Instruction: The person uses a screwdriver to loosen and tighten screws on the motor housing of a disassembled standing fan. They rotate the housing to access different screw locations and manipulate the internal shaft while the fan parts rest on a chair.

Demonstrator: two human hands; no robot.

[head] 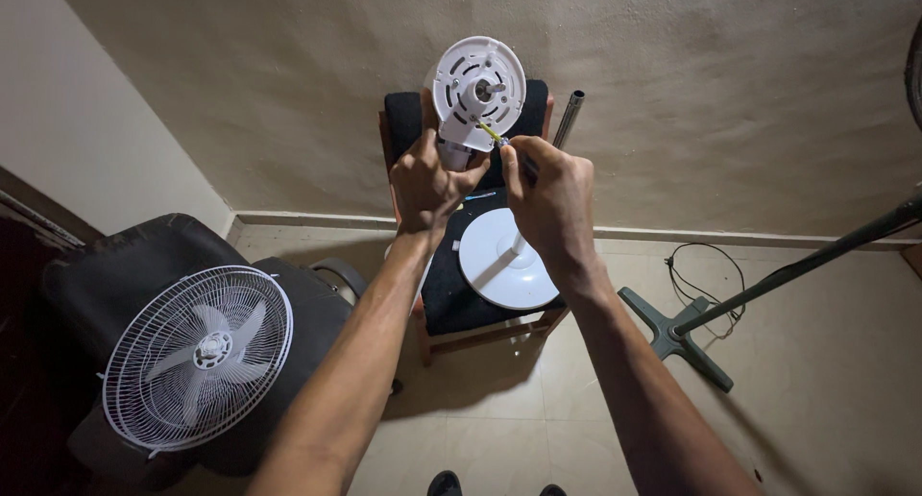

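Note:
My left hand (pixel 427 184) grips the underside of a white round fan motor housing (pixel 477 88), held up in front of me with its slotted face and centre shaft toward the camera. My right hand (pixel 547 198) holds a screwdriver (pixel 495 138) with a yellowish shaft; its tip touches the lower edge of the housing. Both hands hover above a wooden chair (pixel 461 304) with a dark seat. On that seat lies a white round fan base (pixel 504 261) with its pole (pixel 569 117) leaning toward the wall.
A white fan grille with blades (pixel 197 357) rests on a dark padded chair (pixel 115 275) at the left. A dark stand with a cross foot (pixel 672 333) and a slanted pole stands at the right, a cable (pixel 706 275) coiled beside it. My shoe tips (pixel 445 483) show below.

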